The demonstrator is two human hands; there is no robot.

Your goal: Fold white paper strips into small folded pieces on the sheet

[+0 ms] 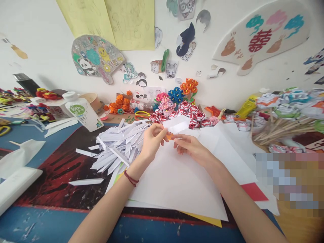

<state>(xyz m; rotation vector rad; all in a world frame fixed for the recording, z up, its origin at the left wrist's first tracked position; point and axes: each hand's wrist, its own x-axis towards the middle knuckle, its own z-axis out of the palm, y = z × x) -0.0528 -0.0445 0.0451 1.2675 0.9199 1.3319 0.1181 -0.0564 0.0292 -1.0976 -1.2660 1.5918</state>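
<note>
My left hand [154, 140], with a dark red cord on its wrist, pinches a folded white paper strip [178, 124] near its left end. My right hand [188, 145] is just to the right, its fingers curled below the strip. A small orange piece [170, 136] shows between the fingertips of both hands. Under the hands lie large white paper sheets [174, 182]. To the left of my left hand is a heap of folded white paper strips [118, 145], with a few loose strips beside it.
A white bottle [83, 111] leans behind the heap. Red-and-white paper flowers [189, 113] and orange flowers [120, 104] stand along the wall. Wooden sticks [273, 130] lie at the right, a white box [17, 185] at the left. A dark mat [58, 172] covers part of the blue table [141, 229].
</note>
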